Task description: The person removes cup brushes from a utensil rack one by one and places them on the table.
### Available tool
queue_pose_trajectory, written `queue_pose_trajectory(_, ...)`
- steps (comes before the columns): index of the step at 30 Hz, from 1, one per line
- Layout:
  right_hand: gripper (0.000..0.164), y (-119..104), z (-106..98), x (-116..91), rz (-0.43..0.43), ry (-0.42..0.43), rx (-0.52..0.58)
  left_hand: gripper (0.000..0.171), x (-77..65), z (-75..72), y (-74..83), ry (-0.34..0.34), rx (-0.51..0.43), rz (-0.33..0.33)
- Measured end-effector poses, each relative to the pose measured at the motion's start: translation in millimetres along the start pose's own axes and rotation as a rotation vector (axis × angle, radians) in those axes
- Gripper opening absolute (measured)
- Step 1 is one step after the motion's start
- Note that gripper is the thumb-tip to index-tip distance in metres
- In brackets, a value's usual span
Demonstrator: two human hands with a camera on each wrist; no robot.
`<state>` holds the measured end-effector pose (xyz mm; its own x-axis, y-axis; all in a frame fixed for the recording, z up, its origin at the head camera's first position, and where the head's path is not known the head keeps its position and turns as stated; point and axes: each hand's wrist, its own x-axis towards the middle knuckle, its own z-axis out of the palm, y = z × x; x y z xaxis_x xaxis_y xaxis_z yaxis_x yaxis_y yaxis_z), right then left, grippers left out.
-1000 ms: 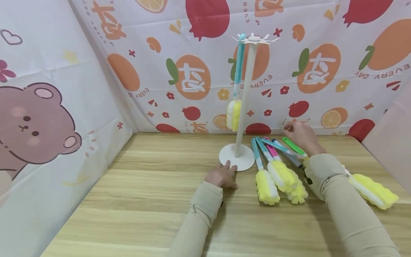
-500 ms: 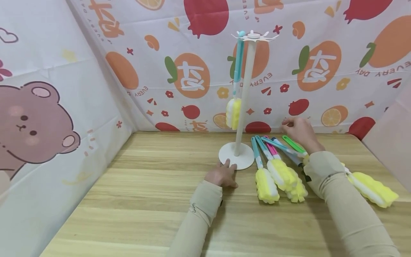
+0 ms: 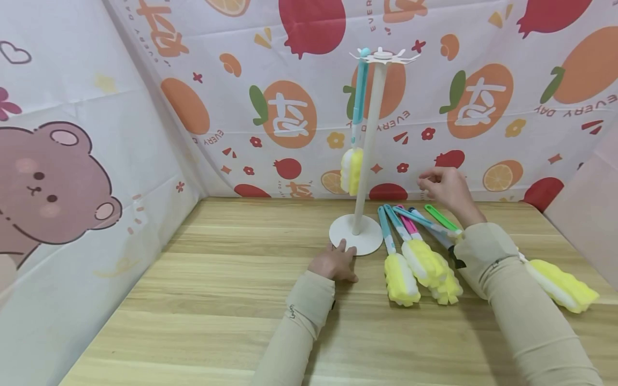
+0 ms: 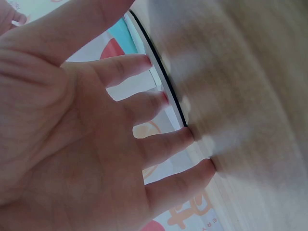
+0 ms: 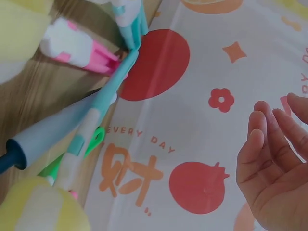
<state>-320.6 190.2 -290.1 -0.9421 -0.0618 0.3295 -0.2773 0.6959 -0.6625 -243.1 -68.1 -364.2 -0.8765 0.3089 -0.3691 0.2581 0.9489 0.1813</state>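
My left hand rests with spread fingers at the front rim of the white stand's round base. In the left wrist view, some fingertips touch the base's dark-edged rim. From a hook on the stand's top hangs a sponge cup brush with a teal handle. My right hand is raised above the brush handles, fingers loosely bent; nothing shows between them in the right wrist view. Below it lie several yellow-and-white sponge brushes with teal and pink handles, plus a green handle.
Another sponge brush lies on the right, partly hidden by my right sleeve. A dark-ended grey handle crosses under a teal one. Fruit-print cloth hangs behind the wooden table, with bear-print cloth at left.
My right hand has risen a little and shifted slightly left, away from the green handle. My left hand stays at the base, and the brushes lie as before.
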Motion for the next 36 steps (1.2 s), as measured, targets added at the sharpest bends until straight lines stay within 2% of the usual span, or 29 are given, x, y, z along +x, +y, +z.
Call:
queue_pose_trajectory(13, 0.028, -17.8, -1.0, 1.5, -0.008, 0.047, 0.048, 0.069, 0.7, 0.6, 0.1, 0.002, 0.013, 0.003)
queue_pose_trajectory(36, 0.031, -44.6, -3.1, 5.8, -0.024, 0.068, 0.117, 0.069, -2.6, -0.6, 0.9, 0.016, 0.008, 0.007)
